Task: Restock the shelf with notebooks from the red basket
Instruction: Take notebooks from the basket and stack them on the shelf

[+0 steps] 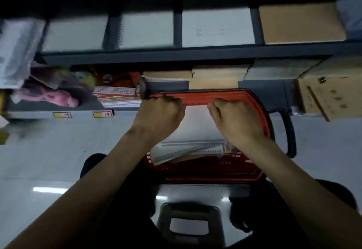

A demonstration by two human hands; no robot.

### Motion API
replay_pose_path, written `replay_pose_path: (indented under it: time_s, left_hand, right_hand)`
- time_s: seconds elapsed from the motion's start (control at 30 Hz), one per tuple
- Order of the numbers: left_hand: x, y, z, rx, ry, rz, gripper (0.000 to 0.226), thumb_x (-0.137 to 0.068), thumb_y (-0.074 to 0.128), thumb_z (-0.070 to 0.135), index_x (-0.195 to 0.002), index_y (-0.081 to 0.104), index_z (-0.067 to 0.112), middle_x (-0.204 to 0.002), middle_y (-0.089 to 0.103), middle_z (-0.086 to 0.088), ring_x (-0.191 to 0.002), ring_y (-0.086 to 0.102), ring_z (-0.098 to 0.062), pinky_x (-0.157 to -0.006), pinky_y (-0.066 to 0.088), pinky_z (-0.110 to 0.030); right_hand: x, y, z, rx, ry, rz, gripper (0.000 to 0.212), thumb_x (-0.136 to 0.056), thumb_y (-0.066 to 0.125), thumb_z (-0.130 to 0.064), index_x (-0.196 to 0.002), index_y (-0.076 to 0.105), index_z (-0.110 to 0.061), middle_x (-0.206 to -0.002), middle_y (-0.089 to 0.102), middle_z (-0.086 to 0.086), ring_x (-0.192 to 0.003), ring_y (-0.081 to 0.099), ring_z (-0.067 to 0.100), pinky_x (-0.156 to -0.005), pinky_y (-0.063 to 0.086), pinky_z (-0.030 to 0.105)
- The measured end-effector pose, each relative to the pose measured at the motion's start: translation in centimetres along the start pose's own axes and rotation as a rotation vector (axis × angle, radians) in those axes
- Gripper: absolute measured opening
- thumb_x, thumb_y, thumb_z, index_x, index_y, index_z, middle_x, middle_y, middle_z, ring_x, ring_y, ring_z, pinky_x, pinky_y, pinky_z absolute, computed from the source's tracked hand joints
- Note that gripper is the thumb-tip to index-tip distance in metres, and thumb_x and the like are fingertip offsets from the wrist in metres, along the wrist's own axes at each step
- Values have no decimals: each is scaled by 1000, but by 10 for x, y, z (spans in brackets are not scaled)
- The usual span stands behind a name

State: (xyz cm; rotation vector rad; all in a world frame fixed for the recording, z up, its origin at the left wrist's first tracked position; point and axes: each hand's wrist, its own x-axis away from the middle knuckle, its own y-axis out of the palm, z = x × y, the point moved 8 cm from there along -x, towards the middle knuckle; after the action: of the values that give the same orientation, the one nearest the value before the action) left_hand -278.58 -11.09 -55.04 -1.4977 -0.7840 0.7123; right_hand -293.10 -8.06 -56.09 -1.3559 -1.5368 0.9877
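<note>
Notebooks (195, 126) are stacked flat inside the red basket (213, 178), just toward 3 o'clock of the view's centre. A plain white cover is shown on top. Pale punched and spiral-bound edges are fanned out unevenly at the stack's 6 o'clock side, with a brown cover underneath.

The basket is set on the glossy grey floor (58, 150). One of its black handles (291, 131) is folded out at 3 o'clock and the other (146, 90) lies at the rim's 10 o'clock corner.

The far rim of the basket is gripped by the left hand (159, 117), whose fingers (176, 102) are curled over the red edge. The right hand (238, 123) is placed just beside it toward 3 o'clock. Its fingers are curled together against the same rim, but whether the rim or the top cover is clamped cannot be told.

At 12 o'clock the dark shelf (176, 56) is filled with blurred stacks of white notebooks (217, 29), and a brown stack (301, 23) is kept at 1 o'clock. Below the shelf edge, a cardboard box (329, 100) is seen at 3 o'clock. Pink packaged goods (58, 96) are seen at 9 o'clock, too blurred to identify. A grey stool (164, 221) is partly shown at 6 o'clock.
</note>
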Motion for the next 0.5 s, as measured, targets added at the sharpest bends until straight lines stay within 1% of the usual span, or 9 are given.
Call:
replay_pose_path:
  time_s: [0.07,0.1,0.13,0.17,0.2,0.27,0.33,0.4,0.5]
  left_hand:
    - [7,52,1,-35,30,-117,30,-95,44,36,-103,65,16,-96,69,-9,-84,67,-29,-70,54,-36]
    - [12,74,3,-39,43,-184,34,-96,43,39,-118,61,19,-110,66,-8,-97,65,-29,-79,54,-39]
    - [19,93,5,-39,56,-245,37,-97,43,40,-125,56,21,-117,64,-7,-104,63,-29,-84,53,-40]
    - [27,108,6,-57,64,-295,37,-98,42,39,-127,55,21,-118,63,-6,-106,62,-28,-85,53,-39]
    - [35,117,8,-80,69,-306,35,-98,42,37,-127,54,21,-118,63,-6,-106,62,-28,-84,53,-39]
    - [52,117,10,-82,58,-240,33,-99,42,34,-126,55,19,-116,63,-7,-104,62,-29,-81,51,-38]
    - [72,102,16,-53,26,-215,31,-98,43,33,-122,56,19,-113,65,-7,-101,63,-29,-78,51,-37]
    - [88,93,21,-57,39,-170,29,-98,42,33,-119,57,19,-110,65,-7,-98,64,-29,-76,51,-38]
    - [97,80,25,-79,68,-103,30,-98,41,33,-118,56,18,-109,65,-7,-99,64,-29,-79,54,-40]
  right_hand:
    - [2,52,2,30,-25,-137,37,-103,37,-38,-90,63,-15,-77,67,9,-73,65,29,-55,38,29]
    - [5,77,1,26,-25,-220,35,-102,37,-39,-94,63,-17,-85,68,8,-81,66,29,-62,45,31]
    - [10,96,2,26,-16,-292,32,-101,37,-39,-97,63,-20,-92,69,7,-87,66,29,-70,51,34]
    - [17,110,2,32,-5,-340,30,-100,37,-38,-101,63,-22,-99,69,6,-92,65,29,-76,53,37]
    - [24,121,3,44,-2,-346,29,-99,38,-37,-103,63,-24,-104,69,5,-94,65,29,-79,54,39]
    - [35,124,0,58,-14,-281,27,-97,39,-34,-104,63,-24,-106,69,5,-96,65,29,-81,55,41]
    - [54,116,-9,29,-3,-229,24,-95,41,-33,-101,63,-25,-101,70,5,-93,65,30,-80,55,41]
    - [71,105,-22,3,-5,-171,23,-93,42,-33,-99,63,-26,-96,70,3,-90,65,30,-78,55,41]
    - [82,91,-39,0,-59,-91,23,-97,41,-33,-98,63,-26,-88,66,1,-84,63,27,-69,49,34]
